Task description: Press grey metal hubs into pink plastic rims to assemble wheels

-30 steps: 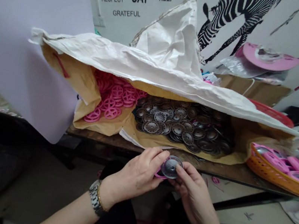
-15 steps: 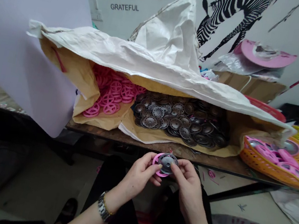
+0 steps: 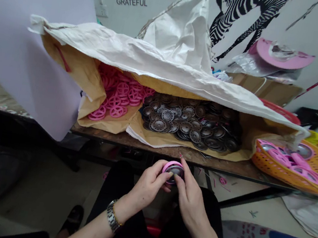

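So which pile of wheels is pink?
The pink wheels on the left side of the paper sack; the pile right of them is dark silver-grey.

Both hands meet at mid-frame, fingertips closed together.

The left hand comes in from lower left, forearm bare, a metal watch on the wrist, palm turned inward, thumb and curled fingers pinching at the tips. The right hand comes in from lower right, back of the hand up, index finger stretched forward and thumb pressed beside it. The two grips touch at the fingertips, with both wrists held low over the lap and the forearms angled toward each other.
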A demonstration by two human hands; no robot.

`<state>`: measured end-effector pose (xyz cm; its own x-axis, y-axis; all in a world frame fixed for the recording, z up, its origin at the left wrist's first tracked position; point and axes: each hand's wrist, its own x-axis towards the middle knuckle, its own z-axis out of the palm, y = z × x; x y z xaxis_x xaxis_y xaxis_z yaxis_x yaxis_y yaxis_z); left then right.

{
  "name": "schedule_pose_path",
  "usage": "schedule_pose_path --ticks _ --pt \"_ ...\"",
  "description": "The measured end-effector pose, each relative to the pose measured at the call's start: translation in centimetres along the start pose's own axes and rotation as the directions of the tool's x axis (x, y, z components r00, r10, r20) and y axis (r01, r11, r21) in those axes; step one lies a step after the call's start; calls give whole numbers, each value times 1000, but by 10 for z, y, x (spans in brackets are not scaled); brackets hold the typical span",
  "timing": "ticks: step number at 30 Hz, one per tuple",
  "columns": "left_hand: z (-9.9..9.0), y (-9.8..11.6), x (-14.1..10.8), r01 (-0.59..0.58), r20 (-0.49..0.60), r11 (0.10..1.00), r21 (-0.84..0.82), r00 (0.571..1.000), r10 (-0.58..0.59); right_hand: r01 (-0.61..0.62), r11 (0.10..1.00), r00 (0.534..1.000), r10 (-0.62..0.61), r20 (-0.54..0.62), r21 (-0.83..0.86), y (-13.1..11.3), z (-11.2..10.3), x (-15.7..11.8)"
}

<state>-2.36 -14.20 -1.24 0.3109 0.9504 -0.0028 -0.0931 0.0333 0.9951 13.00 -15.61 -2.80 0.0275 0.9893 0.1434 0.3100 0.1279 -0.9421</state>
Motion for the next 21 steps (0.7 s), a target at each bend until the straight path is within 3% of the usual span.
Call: schedule_pose_path --ticks 6,11,16,21 --pt "1 2 -4 -2 26 998 55 1000 0 -43 990 999 43 1 135 -1 -5 1" --pt "-1 11 -8 -54 66 975 217 997 41 -132 964 991 122 57 231 -8 -9 -2" --pt "1 8 -10 -148 16 886 440 987 157 -163 964 986 153 64 209 -3 -8 -9" --pt "5 -2 -10 -119 -48 879 461 986 158 -164 963 987 161 31 213 5 -4 -11"
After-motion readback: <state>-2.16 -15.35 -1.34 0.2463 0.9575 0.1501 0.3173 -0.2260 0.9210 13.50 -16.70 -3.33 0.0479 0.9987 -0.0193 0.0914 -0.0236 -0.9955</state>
